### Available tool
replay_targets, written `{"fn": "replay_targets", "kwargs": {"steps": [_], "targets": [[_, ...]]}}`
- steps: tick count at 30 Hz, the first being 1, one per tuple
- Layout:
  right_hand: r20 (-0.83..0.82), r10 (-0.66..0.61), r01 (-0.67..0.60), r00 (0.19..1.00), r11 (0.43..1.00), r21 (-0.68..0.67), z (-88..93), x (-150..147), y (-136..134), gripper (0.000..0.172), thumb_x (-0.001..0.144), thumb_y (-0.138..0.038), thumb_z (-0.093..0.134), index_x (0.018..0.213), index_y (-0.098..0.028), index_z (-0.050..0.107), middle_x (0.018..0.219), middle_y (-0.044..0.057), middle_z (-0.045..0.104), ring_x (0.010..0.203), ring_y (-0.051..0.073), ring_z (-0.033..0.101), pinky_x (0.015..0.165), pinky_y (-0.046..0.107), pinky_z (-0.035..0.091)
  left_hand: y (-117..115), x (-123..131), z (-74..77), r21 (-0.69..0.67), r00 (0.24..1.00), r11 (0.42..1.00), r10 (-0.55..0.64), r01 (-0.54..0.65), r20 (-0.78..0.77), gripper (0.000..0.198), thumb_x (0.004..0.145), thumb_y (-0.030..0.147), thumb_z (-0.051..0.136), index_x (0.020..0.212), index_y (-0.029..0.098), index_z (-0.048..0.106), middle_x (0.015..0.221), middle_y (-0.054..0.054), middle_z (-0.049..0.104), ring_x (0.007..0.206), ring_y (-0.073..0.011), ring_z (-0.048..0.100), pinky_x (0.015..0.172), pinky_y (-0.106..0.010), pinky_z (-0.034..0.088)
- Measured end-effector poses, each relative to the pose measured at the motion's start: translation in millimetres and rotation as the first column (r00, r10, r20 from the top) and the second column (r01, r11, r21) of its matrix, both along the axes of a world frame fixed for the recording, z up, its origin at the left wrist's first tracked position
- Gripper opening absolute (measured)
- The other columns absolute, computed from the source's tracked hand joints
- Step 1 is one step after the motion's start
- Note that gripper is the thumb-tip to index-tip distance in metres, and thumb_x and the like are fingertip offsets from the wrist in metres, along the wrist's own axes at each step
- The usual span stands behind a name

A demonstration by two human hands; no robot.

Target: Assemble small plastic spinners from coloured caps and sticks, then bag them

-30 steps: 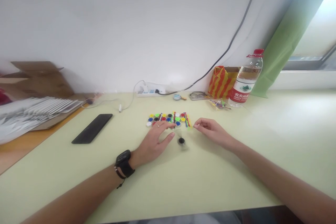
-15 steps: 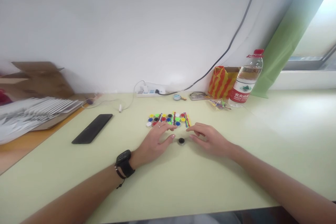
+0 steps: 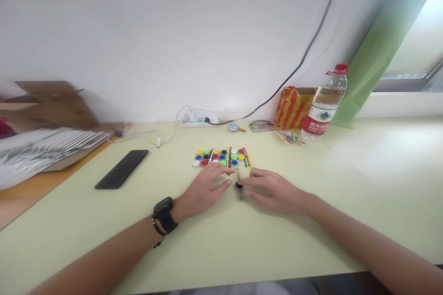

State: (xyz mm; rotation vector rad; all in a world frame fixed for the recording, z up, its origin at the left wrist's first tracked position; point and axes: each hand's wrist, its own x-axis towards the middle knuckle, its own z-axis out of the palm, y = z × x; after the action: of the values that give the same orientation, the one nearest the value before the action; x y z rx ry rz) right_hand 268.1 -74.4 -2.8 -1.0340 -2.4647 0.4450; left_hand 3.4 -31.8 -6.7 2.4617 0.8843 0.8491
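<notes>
A small round black piece (image 3: 238,185) lies on the table between my hands, with a blurred streak above and below it. The index fingertip of my right hand (image 3: 273,189) is at this piece; its thumb is apart, below. My left hand (image 3: 206,186), with a ring and a dark watch, rests just left of the piece, thumb and index finger apart and nothing between them. Behind my hands stand rows of small colored discs (image 3: 215,157), partly covered by my left fingers. Thin colored sticks (image 3: 247,157) lie at the right end of the rows.
A black phone (image 3: 122,169) lies to the left. At the back are a power strip (image 3: 198,120), glasses (image 3: 262,124), a striped bag (image 3: 290,108) and a large water bottle (image 3: 324,106). White packets (image 3: 51,145) and a cardboard box (image 3: 58,103) are at far left.
My right hand has moved slightly left, bringing its index fingertip to the black piece. That piece now shows a blurred streak around it. My left hand has barely shifted.
</notes>
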Motion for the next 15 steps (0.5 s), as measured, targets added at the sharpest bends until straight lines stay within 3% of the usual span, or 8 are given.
{"fn": "replay_targets", "kwargs": {"steps": [11,15], "targets": [[-0.039,0.01,-0.01,0.999,1.0,-0.008,0.3,-0.7,-1.0,0.037,0.101,-0.034,0.054,0.137,-0.029,0.063,0.099,0.007,0.064,0.087,0.021,0.063,0.078,0.033,0.05,-1.1,0.1,0.0,0.007,0.999,0.999,-0.037,0.037,-0.024,0.023,0.1,0.033,0.057,0.12,0.028,0.067,0.114,-0.006,0.067,0.11,-0.0248,0.061,0.099,-0.043,0.05],[-0.103,-0.067,0.067,0.992,0.998,-0.002,-3.6,-1.5,2.1,0.034,0.1,-0.031,0.057,0.132,-0.026,0.063,0.104,0.008,0.064,0.095,0.023,0.063,0.083,0.036,0.051,-3.7,-0.2,1.1,-0.021,0.996,0.998,-0.063,0.062,-0.056,0.027,0.099,0.035,0.058,0.125,0.03,0.066,0.118,-0.007,0.066,0.114,-0.0252,0.059,0.102,-0.044,0.05]]}}
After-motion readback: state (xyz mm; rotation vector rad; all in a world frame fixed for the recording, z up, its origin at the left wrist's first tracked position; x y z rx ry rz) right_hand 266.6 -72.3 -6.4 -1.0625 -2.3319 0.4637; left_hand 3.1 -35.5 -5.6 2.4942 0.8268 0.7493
